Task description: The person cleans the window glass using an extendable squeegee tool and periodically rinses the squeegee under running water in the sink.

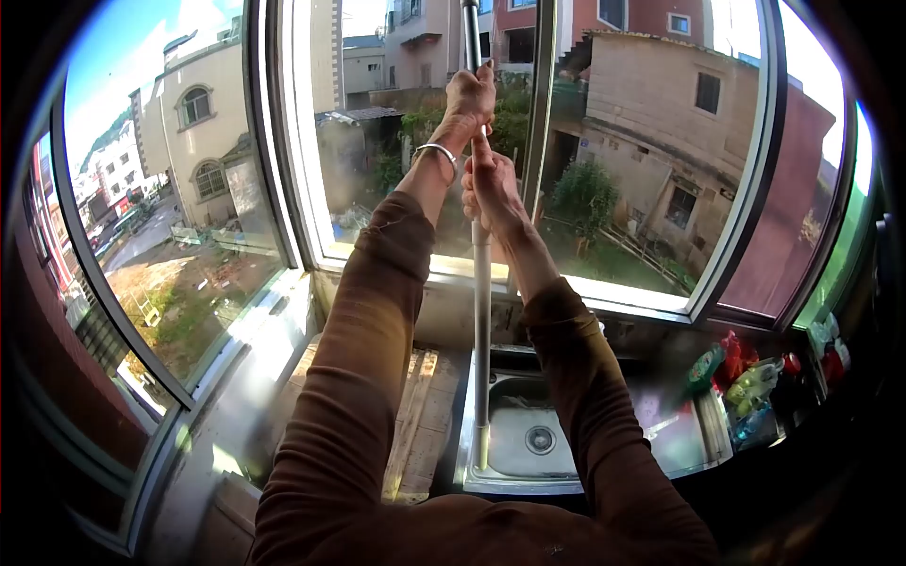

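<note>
A long metal pole (482, 325) stands nearly upright in front of the window, and both hands are closed around it. My left hand (470, 99), with a silver bangle at the wrist, grips it higher up. Just below, my right hand (493, 184) wraps round the same pole, its thumb pointing up along it. The pole's upper end runs out of view at the top. Its lower part passes in front of the metal sink (471, 476); I cannot tell whether the end touches the basin.
Window panes in frames (541, 113) surround me in front and on both sides. Bottles and bags (750, 387) crowd the counter at right. A wooden board (411, 429) lies left of the sink. Outside are buildings (661, 123) and greenery.
</note>
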Motion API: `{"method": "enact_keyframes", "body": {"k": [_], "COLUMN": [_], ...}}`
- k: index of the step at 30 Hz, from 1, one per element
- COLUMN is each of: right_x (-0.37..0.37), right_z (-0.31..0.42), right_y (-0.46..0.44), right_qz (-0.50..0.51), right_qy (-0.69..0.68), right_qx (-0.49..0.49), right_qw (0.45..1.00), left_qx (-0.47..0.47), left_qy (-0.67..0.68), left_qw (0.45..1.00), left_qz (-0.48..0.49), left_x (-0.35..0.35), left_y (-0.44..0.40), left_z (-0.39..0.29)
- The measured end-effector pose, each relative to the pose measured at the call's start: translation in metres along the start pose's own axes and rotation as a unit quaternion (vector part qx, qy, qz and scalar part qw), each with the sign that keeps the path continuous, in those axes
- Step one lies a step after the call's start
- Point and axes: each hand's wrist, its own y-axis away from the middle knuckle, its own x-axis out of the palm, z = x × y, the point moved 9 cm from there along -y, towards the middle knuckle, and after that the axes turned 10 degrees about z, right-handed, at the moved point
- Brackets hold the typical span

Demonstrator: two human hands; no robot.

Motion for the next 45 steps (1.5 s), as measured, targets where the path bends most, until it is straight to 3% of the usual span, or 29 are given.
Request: {"method": "enact_keyframes", "body": {"k": [2, 4, 5, 9, 12, 13, 15, 17, 27, 32, 34, 37, 39, 40, 41, 45], "right_x": [0.001, -0.003, -0.006, -0.002, 0.006, 0.007, 0.014, 0.018, 0.028, 0.033, 0.034, 0.052, 0.064, 0.070, 0.083, 0.120], "right_z": [-0.029, -0.064, -0.085, -0.159, -0.196, -0.208, -0.218, -0.231, -0.315, -0.379, -0.407, -0.310, -0.250, -0.214, -0.174, -0.039], "right_y": [0.009, 0.020, 0.031, 0.099, 0.146, 0.161, 0.191, 0.222, 0.356, 0.423, 0.426, 0.350, 0.273, 0.226, 0.178, 0.009], "right_qz": [-0.009, -0.018, -0.020, -0.027, -0.033, -0.036, -0.032, -0.038, -0.069, -0.092, -0.101, -0.067, -0.038, -0.027, 0.004, 0.033], "right_qy": [-0.019, -0.029, -0.038, -0.115, -0.120, -0.113, -0.122, -0.121, -0.136, -0.128, -0.132, -0.086, -0.031, -0.001, -0.060, -0.037], "right_qx": [0.040, 0.052, 0.049, 0.121, 0.134, 0.148, 0.152, 0.163, 0.275, 0.287, 0.276, 0.207, 0.142, 0.079, 0.062, -0.006], "right_qw": [0.999, 0.998, 0.998, 0.986, 0.983, 0.982, 0.980, 0.978, 0.949, 0.945, 0.947, 0.972, 0.989, 0.996, 0.996, 0.999], "left_qx": [-0.037, 0.009, -0.052, 0.042, 0.012, 0.076, 0.076, -0.058, -0.109, -0.175, -0.166, -0.129, -0.101, -0.118, -0.063, -0.002], "left_qy": [-0.061, -0.120, -0.078, -0.083, -0.087, -0.061, -0.047, -0.026, -0.024, 0.039, 0.034, 0.095, 0.217, 0.199, 0.246, 0.255], "left_qw": [0.997, 0.992, 0.996, 0.995, 0.996, 0.995, 0.996, 0.997, 0.993, 0.983, 0.985, 0.986, 0.967, 0.965, 0.959, 0.964], "left_qz": [-0.003, -0.038, -0.011, -0.032, -0.006, -0.019, -0.011, 0.052, 0.040, 0.042, 0.038, 0.037, 0.085, 0.121, 0.128, 0.082], "left_x": [0.001, 0.006, 0.012, 0.028, 0.034, 0.030, 0.033, 0.040, 0.047, 0.044, 0.032, 0.015, -0.004, -0.021, -0.033, -0.099], "left_y": [0.010, 0.012, 0.041, 0.113, 0.169, 0.191, 0.220, 0.250, 0.391, 0.463, 0.452, 0.396, 0.322, 0.281, 0.233, 0.068], "left_z": [0.025, 0.071, 0.082, 0.139, 0.163, 0.147, 0.164, 0.195, 0.243, 0.281, 0.266, 0.246, 0.195, 0.160, 0.139, 0.039]}}
